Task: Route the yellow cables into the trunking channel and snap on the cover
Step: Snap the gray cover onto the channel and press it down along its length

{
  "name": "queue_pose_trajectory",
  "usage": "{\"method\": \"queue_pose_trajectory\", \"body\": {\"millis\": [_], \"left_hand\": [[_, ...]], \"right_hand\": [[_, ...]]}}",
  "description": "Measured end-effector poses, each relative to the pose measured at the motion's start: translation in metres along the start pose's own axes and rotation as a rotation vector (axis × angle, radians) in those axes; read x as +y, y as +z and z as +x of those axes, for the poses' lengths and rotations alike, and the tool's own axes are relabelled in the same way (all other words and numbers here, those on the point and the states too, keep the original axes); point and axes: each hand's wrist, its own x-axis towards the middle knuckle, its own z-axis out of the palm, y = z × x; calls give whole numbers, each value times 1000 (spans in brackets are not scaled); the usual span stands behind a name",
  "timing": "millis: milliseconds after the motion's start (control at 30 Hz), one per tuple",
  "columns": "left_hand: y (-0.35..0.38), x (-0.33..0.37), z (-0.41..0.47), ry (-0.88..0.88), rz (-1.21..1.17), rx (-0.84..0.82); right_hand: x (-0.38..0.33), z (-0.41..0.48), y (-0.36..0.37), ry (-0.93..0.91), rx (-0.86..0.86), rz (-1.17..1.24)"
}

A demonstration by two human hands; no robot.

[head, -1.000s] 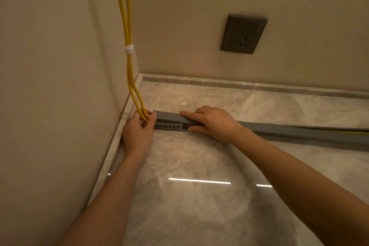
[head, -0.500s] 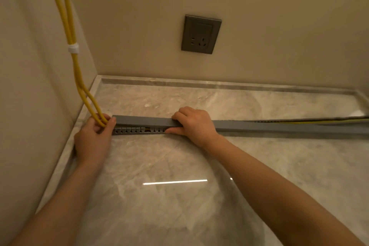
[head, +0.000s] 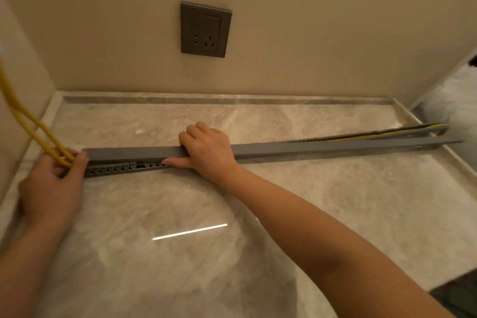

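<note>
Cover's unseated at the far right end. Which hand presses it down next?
Right, probably. The right hand grips the cover, nearer the gap where it splays off the trunking channel; the left hand grips the yellow cables at the other end.

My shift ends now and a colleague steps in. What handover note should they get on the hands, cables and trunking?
Left hand pinches the yellow cables where they enter the trunking channel at its left end.
Right hand grips the cover, fingers over its top.
Done: cables lie in the channel; cover sits on the left stretch.
Left: at the right end cover and channel gape apart; press them together.
</note>
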Motion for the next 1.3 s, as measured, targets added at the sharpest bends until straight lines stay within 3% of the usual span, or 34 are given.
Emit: {"method": "queue_pose_trajectory", "body": {"millis": [300, 467, 567, 700, 1300], "left_hand": [[-3, 19, -9, 63, 49, 38], [4, 44, -8, -170, -128, 48], [16, 59, -4, -338, -315, 92], [27, 65, -7, -395, -386, 163], [19, 56, -11, -261, -270, 98]], "right_hand": [[-30, -18, 3, 593, -114, 82], [-38, -18, 1, 728, -56, 213], [-39, -15, 0, 768, -92, 259], [-41, -13, 0, 791, -92, 290], [-34, 2, -7, 691, -1, 317]]}}
